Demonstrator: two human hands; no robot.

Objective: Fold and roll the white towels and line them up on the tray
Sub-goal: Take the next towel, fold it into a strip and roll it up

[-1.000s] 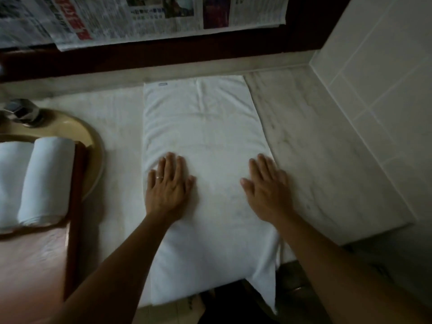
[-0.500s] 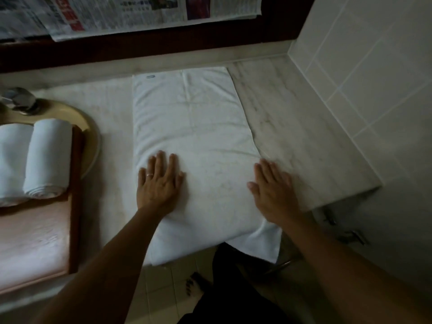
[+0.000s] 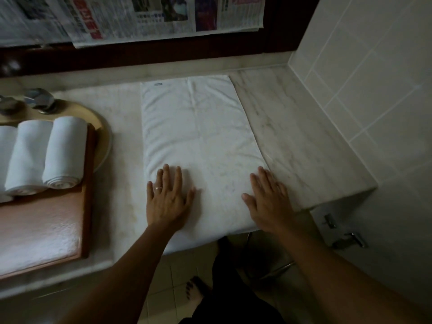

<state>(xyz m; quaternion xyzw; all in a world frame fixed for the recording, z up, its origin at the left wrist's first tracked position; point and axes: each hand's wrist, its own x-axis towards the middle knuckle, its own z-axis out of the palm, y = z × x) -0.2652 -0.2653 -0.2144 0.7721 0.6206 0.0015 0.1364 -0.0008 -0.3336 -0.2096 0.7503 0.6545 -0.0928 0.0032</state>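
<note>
The left hand (image 3: 166,202) lies flat on the towel (image 3: 198,136), and its fingers (image 3: 167,176) are straight and a little spread, with a ring on one of them. It grips nothing; the palm only presses on the cloth near the left edge of the towel. The right hand (image 3: 268,202) is also flat, its fingers straight and close together, and it rests on the right edge of the towel, close to the near end.

The towel is spread long and flat on the marble desk (image 3: 292,136). Its far end reaches almost to the back wall, and its near end comes to the front edge of the desk, just under both wrists. Most of the towel lies beyond the fingertips.

Well to the left stands a wooden tray (image 3: 46,230). On its far part rolled towels (image 3: 46,153) lie side by side, touching each other. Behind them are metal taps (image 3: 39,99). Newspaper (image 3: 140,17) hangs above the desk.
</note>
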